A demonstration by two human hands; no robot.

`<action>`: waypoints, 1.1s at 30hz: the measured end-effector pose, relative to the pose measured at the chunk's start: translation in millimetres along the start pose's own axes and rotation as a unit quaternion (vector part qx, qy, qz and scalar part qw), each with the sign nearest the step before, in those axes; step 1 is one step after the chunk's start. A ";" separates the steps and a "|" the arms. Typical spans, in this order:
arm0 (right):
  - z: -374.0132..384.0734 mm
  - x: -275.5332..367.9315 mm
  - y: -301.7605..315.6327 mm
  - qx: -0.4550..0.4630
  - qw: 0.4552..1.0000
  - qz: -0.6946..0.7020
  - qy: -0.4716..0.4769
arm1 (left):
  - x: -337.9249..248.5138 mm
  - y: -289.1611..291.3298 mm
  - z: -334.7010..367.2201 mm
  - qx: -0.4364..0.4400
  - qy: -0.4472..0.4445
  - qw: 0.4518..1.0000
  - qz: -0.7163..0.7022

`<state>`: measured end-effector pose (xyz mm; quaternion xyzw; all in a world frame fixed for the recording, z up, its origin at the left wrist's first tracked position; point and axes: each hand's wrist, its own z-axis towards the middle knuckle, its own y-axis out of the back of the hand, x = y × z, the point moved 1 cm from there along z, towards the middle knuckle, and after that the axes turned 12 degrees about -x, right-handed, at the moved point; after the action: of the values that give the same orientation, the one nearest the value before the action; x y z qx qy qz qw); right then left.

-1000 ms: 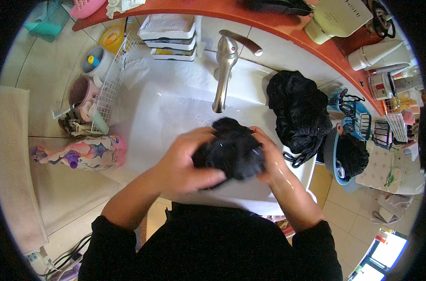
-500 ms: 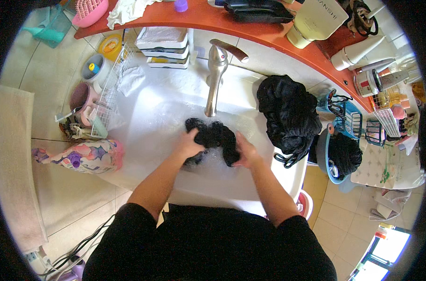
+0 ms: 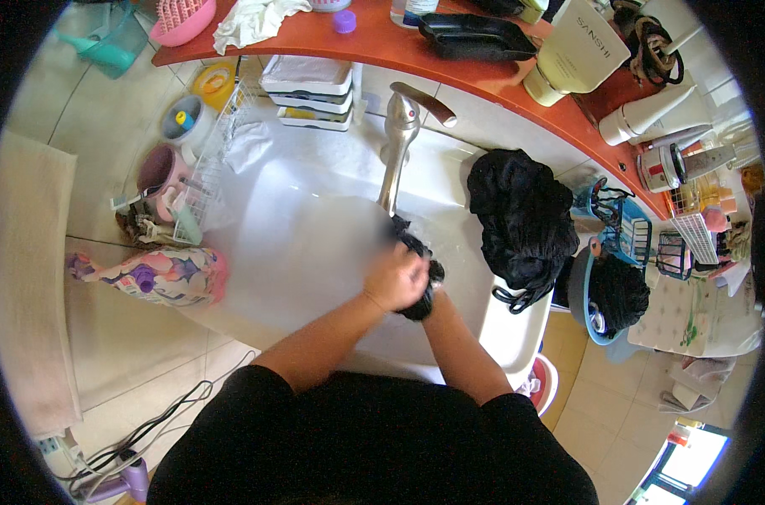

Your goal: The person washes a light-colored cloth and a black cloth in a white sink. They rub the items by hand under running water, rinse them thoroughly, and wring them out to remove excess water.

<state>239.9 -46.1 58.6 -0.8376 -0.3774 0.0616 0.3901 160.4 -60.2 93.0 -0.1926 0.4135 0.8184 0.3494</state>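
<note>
Over the soapy water of the white sink (image 3: 273,311), my left hand (image 3: 393,279) is closed around a wet black cloth (image 3: 418,307). It is bunched into a narrow strip just below the tap's spout. My right hand (image 3: 438,296) presses against the same cloth from the right, closed on it, its fingers mostly hidden by the cloth and my left hand. The metal tap (image 3: 399,139) rises behind the cloth. A larger heap of black fabric (image 3: 521,215) rests on the sink's right rim. A blurred patch hides part of the basin left of the cloth.
A floral refill pouch (image 3: 151,278) stands at the sink's left edge, near a white wire rack (image 3: 210,168) and cups. White stacked trays (image 3: 307,84) sit behind. An orange-red shelf (image 3: 357,42) with bottles curves overhead. Blue baskets (image 3: 622,223) hang at right.
My hands have come together from either side of the cloth, moving slightly right. The cloth has gone from a spread bundle to a tight, narrow strip. The whole view has shifted slightly.
</note>
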 end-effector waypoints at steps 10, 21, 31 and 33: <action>-51.1 71.0 4.1 -0.243 0.682 -0.629 0.283 | 174.3 26.0 -2.4 0.343 0.146 0.925 0.077; -11.6 36.6 62.0 -0.352 0.704 -0.582 0.205 | 116.3 7.2 -29.8 0.267 0.159 0.940 0.145; -37.4 43.6 27.0 -0.165 0.965 -0.165 0.119 | 38.9 85.9 28.5 0.280 0.297 0.869 -0.279; -58.2 52.2 17.7 -0.144 0.965 -0.116 0.187 | 41.6 107.5 30.5 0.140 0.465 0.800 -0.352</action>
<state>310.3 -53.2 96.2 -0.8319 -0.3973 -0.1968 0.3338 52.7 -62.7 143.9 -0.6312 0.5403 0.3841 0.4026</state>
